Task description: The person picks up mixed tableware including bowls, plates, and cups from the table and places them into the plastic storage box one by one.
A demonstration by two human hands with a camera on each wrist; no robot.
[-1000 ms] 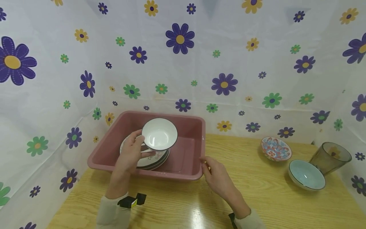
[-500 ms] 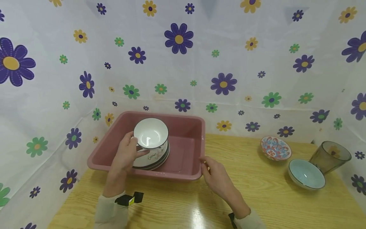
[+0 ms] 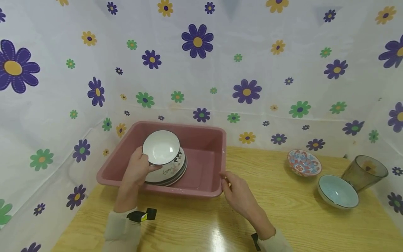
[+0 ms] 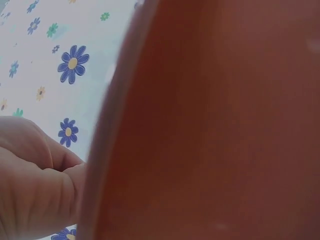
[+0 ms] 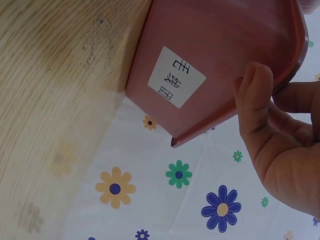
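Patterned bowl (image 3: 304,163), pale-blue bowl (image 3: 338,191), tinted glass (image 3: 363,174), wooden table (image 3: 296,206), sheet (image 3: 217,71) (flowered)

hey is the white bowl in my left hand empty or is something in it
Empty. In the head view, the white bowl in the left hand shows only a bare, shiny inside.
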